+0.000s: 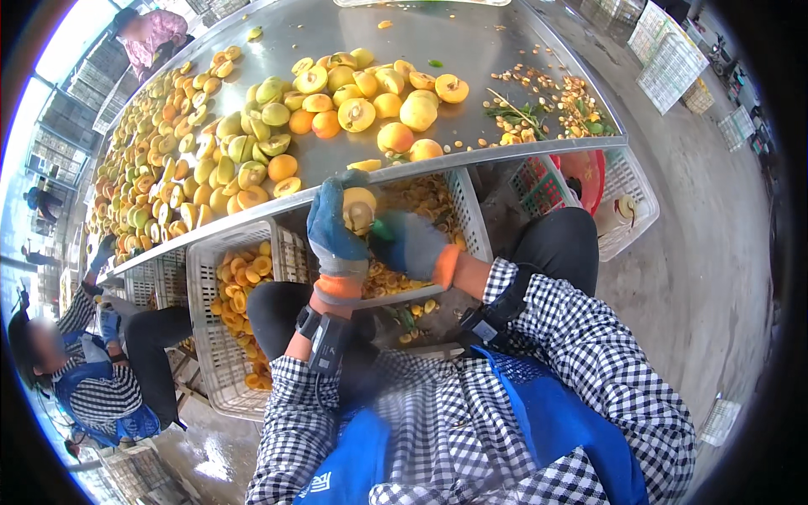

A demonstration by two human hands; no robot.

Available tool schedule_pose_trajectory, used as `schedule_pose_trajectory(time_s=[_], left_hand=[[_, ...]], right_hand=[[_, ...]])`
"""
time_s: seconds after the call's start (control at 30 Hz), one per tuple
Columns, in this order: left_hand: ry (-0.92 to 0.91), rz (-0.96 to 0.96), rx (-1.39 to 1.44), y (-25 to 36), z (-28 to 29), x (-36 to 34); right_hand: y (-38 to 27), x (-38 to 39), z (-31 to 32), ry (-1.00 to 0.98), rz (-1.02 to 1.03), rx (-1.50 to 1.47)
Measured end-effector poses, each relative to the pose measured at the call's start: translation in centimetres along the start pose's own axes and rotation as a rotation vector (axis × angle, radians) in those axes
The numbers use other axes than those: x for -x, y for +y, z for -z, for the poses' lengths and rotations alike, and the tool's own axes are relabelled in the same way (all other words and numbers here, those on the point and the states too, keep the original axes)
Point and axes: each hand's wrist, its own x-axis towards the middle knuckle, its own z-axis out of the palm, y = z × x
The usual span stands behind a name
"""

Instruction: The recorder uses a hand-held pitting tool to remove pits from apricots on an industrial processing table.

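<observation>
Our blue-gloved left hand (pixel 335 227) grips a round yellow halved fruit (pixel 359 209); our right hand (pixel 410 244) pinches a green-handled tool (pixel 383 229), likely pitting it over the white plastic crate (pixel 471 223).

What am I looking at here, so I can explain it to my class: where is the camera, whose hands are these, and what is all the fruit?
There is no machine. The single picture comes from a wide fisheye camera worn on a person's head, looking down, so straight edges bend. The two blue-gloved hands are that person's own. The left hand holds a yellow fruit; the right hand is against it, holding what seems a small green-handled tool. Ahead is a metal table piled with whole and halved yellow-orange fruit, plus a scatter of pits and leaves. Below the table's edge stand white plastic crates holding cut pieces. Another seated person is at the left.
</observation>
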Motion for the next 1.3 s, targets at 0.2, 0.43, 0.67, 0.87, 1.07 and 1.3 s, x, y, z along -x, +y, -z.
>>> schedule_pose_trajectory(time_s=[0.2, 0.43, 0.67, 0.87, 1.07, 1.3], left_hand=[[-0.053, 0.002, -0.011, -0.4, 0.4, -0.3], [-0.264, -0.315, -0.525, -0.1, 1.8, -1.5], [-0.035, -0.193, -0.306, -0.7, 1.1, -0.4], [0.045, 0.33, 0.395, -0.1, 0.3, 0.0], [-0.298, 0.168, 0.195, 0.6, 1.6, -1.3], [-0.14, 0.296, 0.312, -0.5, 1.1, -0.9]], right_hand=[[-0.4, -0.2, 0.2, 0.043, 0.064, 0.046], [-0.5, 0.3, 0.6, -0.052, 0.011, 0.056], [-1.0, -0.2, 0.4, -0.104, -0.07, -0.092], [-1.3, 0.5, 0.0, -0.176, -0.212, -0.371], [-1.0, 0.5, 1.5, -0.134, -0.1, 0.047], [-1.5, 1.2, 0.8, 0.127, 0.011, 0.058]])
